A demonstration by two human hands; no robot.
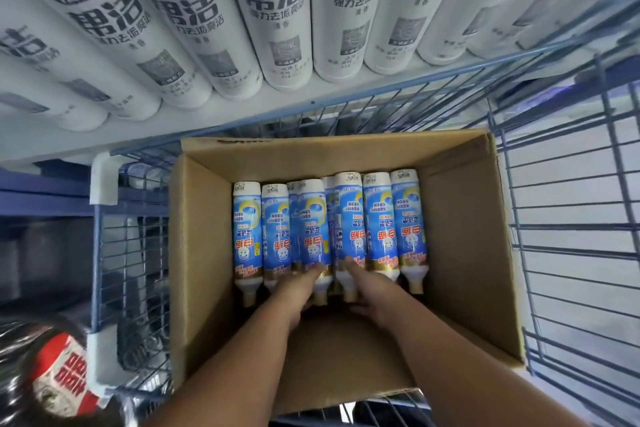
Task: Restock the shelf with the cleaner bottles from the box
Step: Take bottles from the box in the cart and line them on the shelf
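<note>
Right now I'm at the pick-up step: both my hands are down in the cardboard box (460, 218), which sits in a blue wire cart (568, 204), reaching for the blue cleaner bottles (325, 229) that lie side by side with their necks toward me. My left hand (298, 291) has its fingers stretched along one bottle near the middle of the row, touching its shoulder, and my thumb looks tucked under the neck; it seems to be starting a grasp rather than holding firmly. My right hand (367, 284) likewise lies on the neighbouring bottle, fingers fairly straight, not yet wrapped round it. Next I judge I must curl my fingers round each neck, lift both bottles clear, and carry them up toward the shelf (346, 94), where white bottles (277, 10) already stand.
</note>
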